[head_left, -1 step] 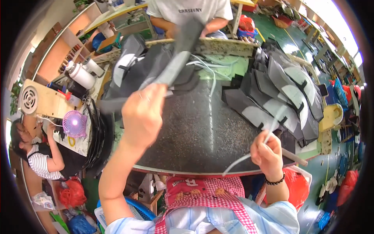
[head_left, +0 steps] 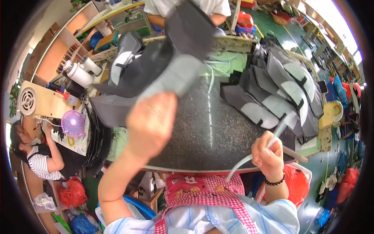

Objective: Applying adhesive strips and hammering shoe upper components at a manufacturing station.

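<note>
Over the left half of the dark work surface, my left hand [head_left: 152,124] is closed around the light grey end of a black-and-grey sheet piece [head_left: 191,33]. Motion blurs both, and the black end points away from me. My right hand [head_left: 268,154], at the near right edge, pinches a narrow pale strip [head_left: 243,160] whose lower end hangs loose. A pile of similar panels [head_left: 257,113], black with rounded light grey patches, lies just beyond that hand. More dark panels [head_left: 113,107] lie behind and left of my left hand.
Pale strips [head_left: 211,80] lie at the table's far middle. To the left stand a purple fan [head_left: 74,123] and a white flask [head_left: 80,75]. One person [head_left: 43,162] works at left; another [head_left: 218,7] sits across the table. A red bag [head_left: 294,187] hangs near my right arm.
My left hand has moved a little to the right. The sheet piece has turned from a narrow edge-on look to showing its broad face. The right hand and strip have barely shifted.
</note>
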`<state>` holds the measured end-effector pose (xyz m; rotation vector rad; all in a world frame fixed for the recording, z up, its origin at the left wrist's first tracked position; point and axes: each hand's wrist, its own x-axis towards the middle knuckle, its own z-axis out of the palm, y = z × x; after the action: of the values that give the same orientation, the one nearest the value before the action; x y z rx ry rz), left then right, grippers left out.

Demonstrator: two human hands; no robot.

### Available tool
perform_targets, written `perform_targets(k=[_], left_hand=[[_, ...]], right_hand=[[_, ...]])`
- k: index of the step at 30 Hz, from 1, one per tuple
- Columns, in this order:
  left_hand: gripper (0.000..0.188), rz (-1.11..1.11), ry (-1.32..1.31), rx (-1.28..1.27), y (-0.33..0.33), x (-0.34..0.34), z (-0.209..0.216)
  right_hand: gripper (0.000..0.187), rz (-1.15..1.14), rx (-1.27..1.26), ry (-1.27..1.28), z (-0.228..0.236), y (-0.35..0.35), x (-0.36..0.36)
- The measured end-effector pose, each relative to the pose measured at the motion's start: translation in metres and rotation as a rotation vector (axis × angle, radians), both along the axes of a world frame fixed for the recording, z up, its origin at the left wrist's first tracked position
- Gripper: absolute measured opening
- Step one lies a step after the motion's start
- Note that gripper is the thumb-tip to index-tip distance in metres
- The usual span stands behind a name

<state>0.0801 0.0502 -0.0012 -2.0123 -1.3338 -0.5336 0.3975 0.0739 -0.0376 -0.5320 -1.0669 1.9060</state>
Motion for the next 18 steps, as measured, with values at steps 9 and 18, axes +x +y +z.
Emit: perform_targets(k=[9,18], left_hand=[[0.059,-0.199,-0.905,-0.759,-0.092,0.088,-0.094],[0.015,0.019,-1.883,-0.931,-0.116,0.046,-0.064]], right_hand=[[0.043,0.235,0.098,0.256,-0.028,-0.035,-0.033],[0.029,0.149,0.634,-0.363,-0.032,-0.018,-0.053]])
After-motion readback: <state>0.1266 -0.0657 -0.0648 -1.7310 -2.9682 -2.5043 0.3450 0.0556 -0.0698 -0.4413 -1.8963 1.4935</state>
